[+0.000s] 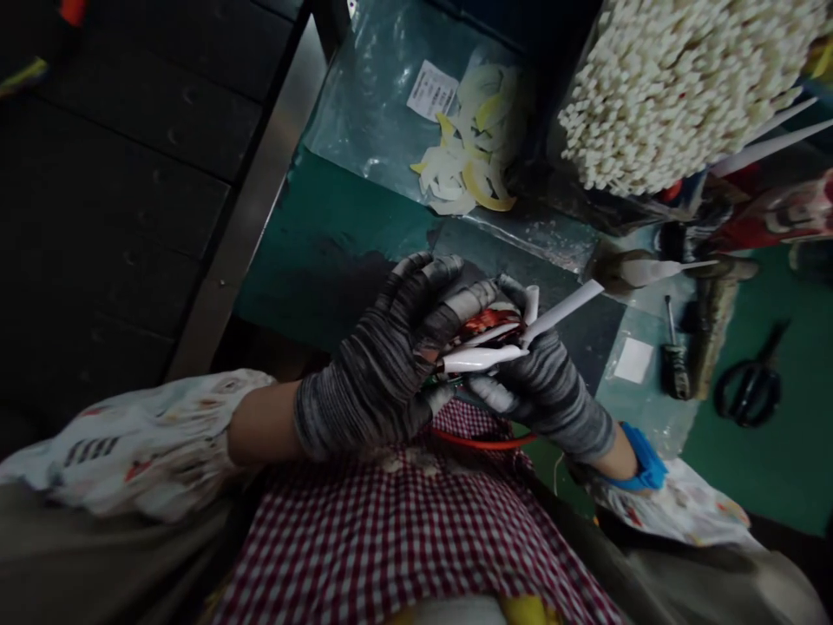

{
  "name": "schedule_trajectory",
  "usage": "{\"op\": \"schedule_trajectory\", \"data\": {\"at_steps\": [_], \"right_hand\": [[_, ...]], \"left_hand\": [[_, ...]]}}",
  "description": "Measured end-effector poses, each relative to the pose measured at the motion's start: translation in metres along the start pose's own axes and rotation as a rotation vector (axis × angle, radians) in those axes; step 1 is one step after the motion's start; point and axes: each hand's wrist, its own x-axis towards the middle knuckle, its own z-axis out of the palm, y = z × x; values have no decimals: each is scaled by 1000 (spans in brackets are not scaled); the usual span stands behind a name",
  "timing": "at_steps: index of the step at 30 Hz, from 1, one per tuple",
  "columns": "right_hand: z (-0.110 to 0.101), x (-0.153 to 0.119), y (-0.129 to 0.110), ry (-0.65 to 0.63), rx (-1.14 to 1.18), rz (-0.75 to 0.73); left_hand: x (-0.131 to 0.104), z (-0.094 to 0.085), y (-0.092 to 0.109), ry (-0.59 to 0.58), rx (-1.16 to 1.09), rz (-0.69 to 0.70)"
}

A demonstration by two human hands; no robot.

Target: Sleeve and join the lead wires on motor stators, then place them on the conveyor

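Both hands wear grey striped gloves with tape round the fingertips. Between them, above the checked apron, is a small red and dark item with white strips sticking out of it. My left hand is curved over its left side, fingers wrapped round it. My right hand grips it from the right, the thumb below and fingers partly hidden behind the strips. One white strip points up to the right. A white pointed piece lies across the front. An orange-red loop hangs just beneath the hands.
Plastic bags with white and yellow curved pieces lie on the green table. At the upper right is a large bundle of white sticks. Further right are a screwdriver, a hammer and black scissors.
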Motion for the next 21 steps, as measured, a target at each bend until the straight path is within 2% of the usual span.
{"op": "schedule_trajectory", "data": {"at_steps": [5,8,10,13,17,19,21], "right_hand": [[3,-4,-20,65,-95,88],[5,2,-28,110,-87,168],[2,13,-26,129,-58,165],[-6,35,-12,44,12,66],[-13,67,8,-113,22,-10],[-7,77,13,-86,13,-21],[6,84,16,-6,8,-23]], "left_hand": [[1,4,4,43,29,38],[-1,7,2,95,-14,-14],[-2,6,-6,100,-61,-55],[1,-4,-28,61,-162,-68],[15,-27,-59,-83,-243,-67],[19,-35,-67,-77,-125,-74],[17,-40,-69,56,120,-53]]}}
